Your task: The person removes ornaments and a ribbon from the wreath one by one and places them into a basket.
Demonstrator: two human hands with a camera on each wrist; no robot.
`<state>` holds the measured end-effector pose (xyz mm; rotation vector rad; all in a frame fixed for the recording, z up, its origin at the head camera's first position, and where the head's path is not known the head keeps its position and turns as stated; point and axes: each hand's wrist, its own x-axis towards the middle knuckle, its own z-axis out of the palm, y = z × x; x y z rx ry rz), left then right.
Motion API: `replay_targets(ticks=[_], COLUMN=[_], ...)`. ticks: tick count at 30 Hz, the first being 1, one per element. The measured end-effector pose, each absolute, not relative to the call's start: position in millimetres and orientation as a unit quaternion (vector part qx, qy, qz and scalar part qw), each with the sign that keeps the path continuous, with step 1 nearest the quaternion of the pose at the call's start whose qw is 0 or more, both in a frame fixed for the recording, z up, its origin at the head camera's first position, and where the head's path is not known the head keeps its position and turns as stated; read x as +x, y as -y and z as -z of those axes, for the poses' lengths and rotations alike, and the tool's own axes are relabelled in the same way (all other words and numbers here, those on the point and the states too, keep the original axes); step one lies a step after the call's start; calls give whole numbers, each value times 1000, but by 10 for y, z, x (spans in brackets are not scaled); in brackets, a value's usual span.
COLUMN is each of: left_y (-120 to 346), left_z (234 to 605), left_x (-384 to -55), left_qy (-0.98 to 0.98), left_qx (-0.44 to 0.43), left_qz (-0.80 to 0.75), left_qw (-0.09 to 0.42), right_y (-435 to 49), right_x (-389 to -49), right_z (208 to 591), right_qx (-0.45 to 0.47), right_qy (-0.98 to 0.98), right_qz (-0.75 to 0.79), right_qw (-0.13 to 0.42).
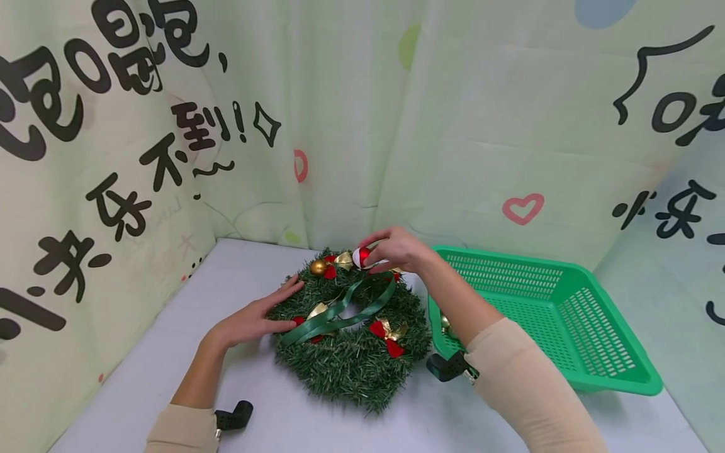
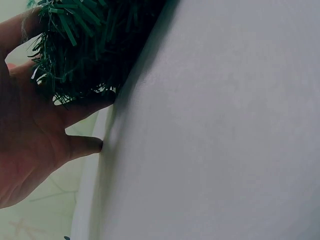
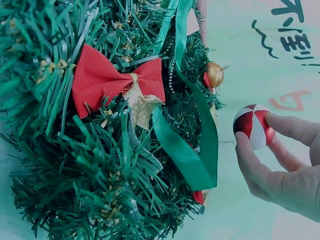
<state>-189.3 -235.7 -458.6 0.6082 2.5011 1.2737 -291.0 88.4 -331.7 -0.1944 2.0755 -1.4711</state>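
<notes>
A round green Christmas wreath (image 1: 351, 371) lies on the table, with red and gold bows (image 3: 120, 82), a gold ball (image 1: 318, 267) and a looped green ribbon (image 1: 340, 322) on it. My left hand (image 1: 257, 321) rests against its left edge, fingers spread; in the left wrist view two fingertips (image 2: 95, 145) reach down to the tabletop beside the greenery. With thumb and fingers, my right hand (image 1: 396, 250) pinches a red-and-white ball ornament (image 3: 254, 126) at the wreath's far side. The right wrist view has the ball beyond the greenery, its near face uncovered.
A green plastic basket (image 1: 595, 314) stands right of the wreath, a small gold ornament (image 1: 446, 324) inside its left end, partly behind my right forearm. A printed curtain (image 1: 453, 138) hangs behind the white table (image 1: 272, 402).
</notes>
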Motion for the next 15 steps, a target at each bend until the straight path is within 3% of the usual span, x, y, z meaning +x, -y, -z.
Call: replay_targets(ticks=[15], left_y=[2356], left_z=[4578], left_x=[-1891], left_qy=[-862], left_qx=[209], left_qz=[-442], left_qw=[136], right_y=[-1011], right_x=[-2817], right_z=[3278], right_qx=[-99], right_qy=[-775], right_qz=[563], right_qw=[269])
